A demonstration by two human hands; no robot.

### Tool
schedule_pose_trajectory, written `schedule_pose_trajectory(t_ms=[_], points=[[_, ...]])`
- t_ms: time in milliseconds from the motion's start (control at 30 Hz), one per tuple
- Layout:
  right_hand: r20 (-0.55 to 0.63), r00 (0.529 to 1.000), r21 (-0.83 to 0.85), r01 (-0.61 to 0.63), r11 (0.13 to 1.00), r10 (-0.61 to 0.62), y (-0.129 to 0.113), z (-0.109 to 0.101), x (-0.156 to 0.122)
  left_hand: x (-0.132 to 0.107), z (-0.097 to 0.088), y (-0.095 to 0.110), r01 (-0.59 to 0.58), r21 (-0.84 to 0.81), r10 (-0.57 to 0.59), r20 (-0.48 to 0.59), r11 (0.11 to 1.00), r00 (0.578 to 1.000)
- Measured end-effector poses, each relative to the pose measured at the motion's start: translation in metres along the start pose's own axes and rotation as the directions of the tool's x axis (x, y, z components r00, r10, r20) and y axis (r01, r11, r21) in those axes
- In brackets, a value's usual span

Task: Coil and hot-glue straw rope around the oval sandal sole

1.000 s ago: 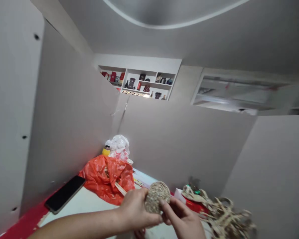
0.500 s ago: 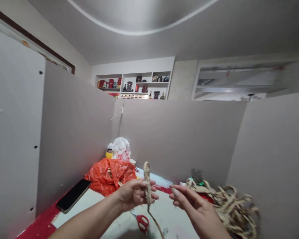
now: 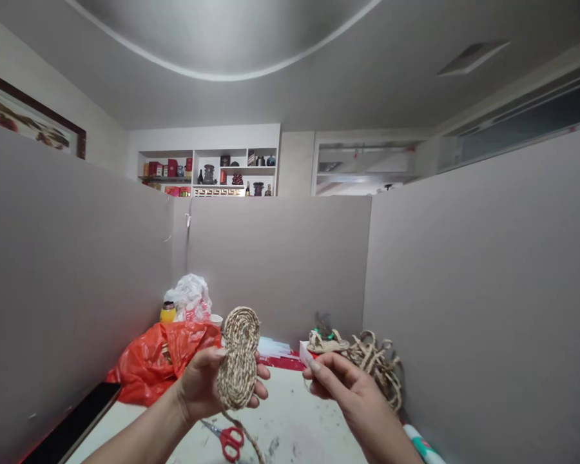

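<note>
A figure-eight-shaped sole of coiled straw rope (image 3: 238, 361) stands upright in my left hand (image 3: 203, 380), its flat face turned toward me. My thumb presses on its left edge while the fingers support it from behind. From its lower end a loose tail of rope (image 3: 244, 430) hangs down to the tabletop. My right hand (image 3: 341, 380) is off to the right, apart from the sole, thumb and fingertips pinched together. A faint thin loop shows below those fingertips, but what they hold is unclear. Red-handled scissors (image 3: 231, 441) lie on the table under the sole.
On the left are a crumpled red plastic bag (image 3: 149, 361), a white plastic bag (image 3: 192, 296), a yellow jar (image 3: 167, 312) and a phone (image 3: 77, 419). At right sit a heap of braided straw rope (image 3: 374, 364) and a green-and-white tube (image 3: 421, 444). Grey panels (image 3: 280, 258) enclose the table.
My left hand has turned the sole from edge-on to face-on. The right fingertips have closed into a pinch. The view has swung to the right.
</note>
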State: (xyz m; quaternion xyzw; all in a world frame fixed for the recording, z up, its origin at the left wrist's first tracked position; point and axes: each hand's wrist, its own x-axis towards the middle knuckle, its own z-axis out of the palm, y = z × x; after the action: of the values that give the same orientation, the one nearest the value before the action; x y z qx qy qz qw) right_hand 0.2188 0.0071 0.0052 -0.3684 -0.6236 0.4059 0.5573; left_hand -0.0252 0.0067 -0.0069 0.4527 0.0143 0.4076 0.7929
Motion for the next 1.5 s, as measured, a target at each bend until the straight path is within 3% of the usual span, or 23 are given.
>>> schedule_pose_trajectory(t_ms=[200, 333, 433, 633, 767, 867, 1100, 1333, 1500], points=[[-0.048, 0.998, 0.098, -0.026, 0.995, 0.031, -0.006, 0.009, 0.041, 0.012, -0.006, -0.001, 0.028, -0.054, -0.027, 0.015, 0.998, 1.000], [-0.063, 0.996, 0.198, -0.046, 0.979, 0.059, -0.008, 0.021, 0.076, 0.020, -0.017, -0.004, 0.032, -0.085, -0.033, -0.007, 0.996, 0.999], [-0.041, 0.997, 0.263, -0.046, 0.964, 0.059, -0.007, 0.035, 0.087, 0.022, -0.028, -0.007, 0.027, -0.115, -0.030, -0.022, 0.993, 0.999], [0.119, 0.993, 0.295, -0.029, 0.955, -0.006, 0.007, 0.068, 0.088, 0.022, -0.050, -0.016, 0.021, -0.167, -0.031, -0.060, 0.986, 0.998], [0.302, 0.952, 0.294, -0.041, 0.955, -0.053, 0.014, 0.080, 0.087, 0.023, -0.061, -0.017, -0.023, -0.152, 0.003, -0.131, 0.988, 0.991], [0.354, 0.931, 0.327, -0.037, 0.944, -0.086, 0.019, 0.081, 0.082, 0.023, -0.065, -0.017, -0.027, -0.118, 0.011, -0.138, 0.993, 0.990], [0.355, 0.930, 0.430, -0.070, 0.900, -0.097, 0.030, 0.073, 0.071, 0.021, -0.060, -0.022, 0.030, -0.092, -0.036, -0.071, 0.995, 0.997], [0.399, 0.914, 0.435, -0.117, 0.893, -0.074, 0.033, 0.071, 0.070, 0.020, -0.058, -0.023, 0.062, -0.070, -0.068, -0.086, 0.996, 0.994], [0.434, 0.893, 0.422, -0.083, 0.903, -0.121, 0.029, 0.058, 0.078, 0.019, -0.055, -0.017, 0.080, -0.072, -0.087, -0.098, 0.994, 0.991]])
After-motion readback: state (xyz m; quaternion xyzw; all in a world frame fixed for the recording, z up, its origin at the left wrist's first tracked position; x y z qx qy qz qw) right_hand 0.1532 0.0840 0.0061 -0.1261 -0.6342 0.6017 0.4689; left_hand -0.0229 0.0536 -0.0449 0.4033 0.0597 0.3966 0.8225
